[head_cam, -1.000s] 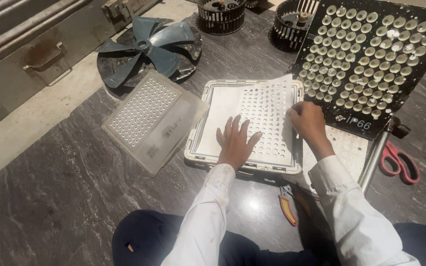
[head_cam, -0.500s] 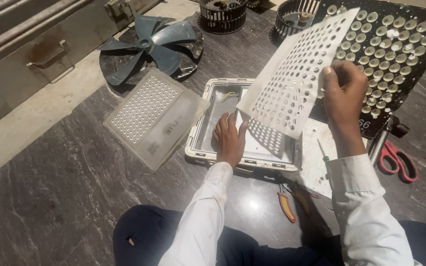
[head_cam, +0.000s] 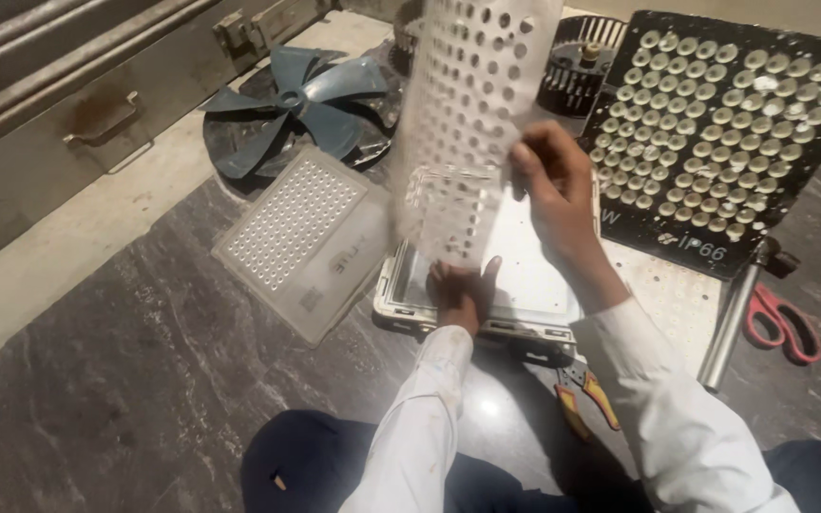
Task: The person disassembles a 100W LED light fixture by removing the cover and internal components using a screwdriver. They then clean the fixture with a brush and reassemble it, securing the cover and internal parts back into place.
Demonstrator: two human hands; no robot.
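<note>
Right hand point(head_cam: 553, 195): grip clamped on the edge of a white perforated plastic sheet point(head_cam: 472, 104), held raised and tilted, clear of everything below. Sheet extends up and left from the grip, out of the top of the view.

Left hand point(head_cam: 460, 290): flat, fingers spread, pressing on the white inner panel of a rectangular grey metal lamp housing point(head_cam: 534, 285) directly beneath the right grip. Nothing clasped.

Left of the housing, just beside it: frosted rectangular dimpled lens cover point(head_cam: 301, 237). Beyond that, a blue-grey fan blade point(head_cam: 296, 104). Right of the grip: black panel of round lenses point(head_cam: 724, 133). Red-handled scissors point(head_cam: 786, 323) lie well apart, on the dark marbled floor point(head_cam: 116, 380).
</note>
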